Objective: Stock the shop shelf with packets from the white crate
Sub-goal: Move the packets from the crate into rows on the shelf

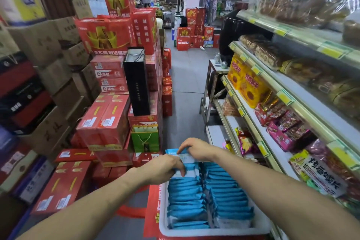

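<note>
Left hand [164,167] and right hand [195,149] both reach to the far end of the white crate [214,232]. Their fingers curl over the tops of the last few blue packets [187,197] there and grip them as a bunch, probably so that several lift out together. The packets stand on edge in two tight rows filling the crate, which leaves their top edges easy to pinch from above. Under the crate sits a red package [153,210]. Right of the crate runs the shop shelf [270,84], its tiers crowded with snack bags, so free room looks scarce. Left of the crate, stacked red boxes [105,122] and a green gift bag [145,138] narrow the aisle.
</note>
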